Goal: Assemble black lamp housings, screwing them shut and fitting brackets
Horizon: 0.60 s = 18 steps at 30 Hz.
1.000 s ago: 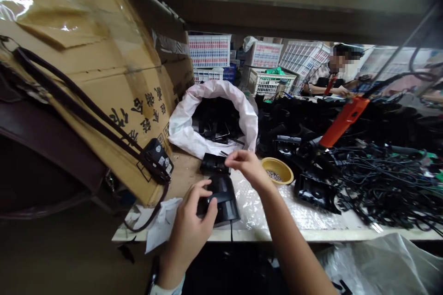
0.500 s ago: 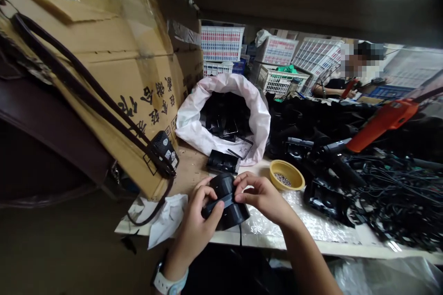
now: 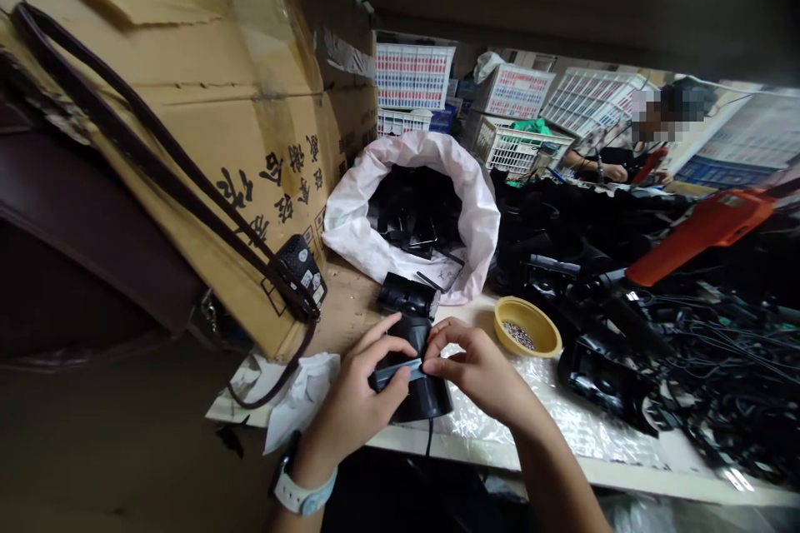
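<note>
My left hand (image 3: 359, 396) grips a black plastic housing (image 3: 417, 393) with a cord, which sits at the near edge of the table (image 3: 562, 466). My right hand (image 3: 478, 366) pinches at the top of the same housing, fingertips pressed together on a small dark strip across it. Just behind lies another black plastic part (image 3: 406, 296). A yellow bowl (image 3: 527, 326) with small metal bits stands to the right of my hands.
A white sack (image 3: 350, 225) full of black parts stands behind. Large cardboard boxes (image 3: 206, 125) and a dark strapped bag (image 3: 93, 225) fill the left. Black parts, tangled cables (image 3: 718, 366) and an orange tool (image 3: 700, 233) cover the right. Another person sits far back.
My right hand came back from the part behind and closed on the top of the housing. The housing was drawn nearer and my head turned slightly left.
</note>
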Available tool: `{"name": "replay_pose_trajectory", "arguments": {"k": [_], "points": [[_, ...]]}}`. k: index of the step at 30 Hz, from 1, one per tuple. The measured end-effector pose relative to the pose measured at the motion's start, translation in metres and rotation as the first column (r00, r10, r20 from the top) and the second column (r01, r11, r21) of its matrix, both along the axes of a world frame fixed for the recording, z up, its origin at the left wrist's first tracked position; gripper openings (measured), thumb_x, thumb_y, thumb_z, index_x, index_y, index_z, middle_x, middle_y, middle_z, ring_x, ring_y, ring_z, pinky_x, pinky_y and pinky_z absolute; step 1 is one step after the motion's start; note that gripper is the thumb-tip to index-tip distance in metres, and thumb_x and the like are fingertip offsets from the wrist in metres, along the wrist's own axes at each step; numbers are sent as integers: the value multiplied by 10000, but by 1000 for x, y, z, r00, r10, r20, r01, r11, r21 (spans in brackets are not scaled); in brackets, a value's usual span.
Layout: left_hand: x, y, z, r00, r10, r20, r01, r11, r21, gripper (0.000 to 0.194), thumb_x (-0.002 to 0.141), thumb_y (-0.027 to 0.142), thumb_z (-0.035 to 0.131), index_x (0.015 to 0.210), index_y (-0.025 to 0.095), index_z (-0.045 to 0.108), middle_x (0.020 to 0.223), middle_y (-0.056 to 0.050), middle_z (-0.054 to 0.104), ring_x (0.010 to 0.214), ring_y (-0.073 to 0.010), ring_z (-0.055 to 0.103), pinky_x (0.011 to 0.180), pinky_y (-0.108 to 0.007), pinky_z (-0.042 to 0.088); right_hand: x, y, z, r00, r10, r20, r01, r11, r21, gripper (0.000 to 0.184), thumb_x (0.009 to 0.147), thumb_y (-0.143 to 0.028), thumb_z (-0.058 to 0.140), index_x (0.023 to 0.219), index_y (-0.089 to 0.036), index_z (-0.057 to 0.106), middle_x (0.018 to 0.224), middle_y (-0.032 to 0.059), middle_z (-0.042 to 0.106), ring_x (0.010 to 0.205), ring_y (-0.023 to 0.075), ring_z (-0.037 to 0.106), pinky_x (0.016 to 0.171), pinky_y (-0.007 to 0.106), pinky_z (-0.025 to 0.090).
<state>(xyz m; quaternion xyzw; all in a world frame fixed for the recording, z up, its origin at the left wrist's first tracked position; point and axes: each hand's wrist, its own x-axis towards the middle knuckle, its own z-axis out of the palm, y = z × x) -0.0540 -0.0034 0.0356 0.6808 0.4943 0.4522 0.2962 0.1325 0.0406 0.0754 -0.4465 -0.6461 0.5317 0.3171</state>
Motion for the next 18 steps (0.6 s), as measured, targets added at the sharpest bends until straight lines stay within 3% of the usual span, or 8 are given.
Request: {"name": "replay_pose_trajectory", "arguments": {"k": [5,14,18], "points": [[7,0,1,995,15,-95,-11,999,37,179,864,253,642,1034,268,694,1501,-94,464,1350,-282,482,1139,-513,383,2,3,-7,996,-1,-95,-3,999,-38,171,654,-262,740,634,-185,589,839,16,552,862,192,518,799,310,385],[2,2,-8,997,-49,53,49,999,3,203,859,260,689,1042,285,773,1518,-97,451,1356,-292,483,1170,-513,348,3,9,-29,981,-50,-185,2,968,-250,588,509,-495,876,762,-220,421,692,-54,463,615,111,400,535,224,289],[2,-3,-6,998,-25,58,23,999,27,220,813,207,734,1015,278,784,1491,-84,492,1325,-272,522,1153,-445,390,12,8,-47,991,-17,-131,-17,967,-254,618,566,-599,852,778,-230,405,654,-54,485,521,89,388,476,219,251]]}}
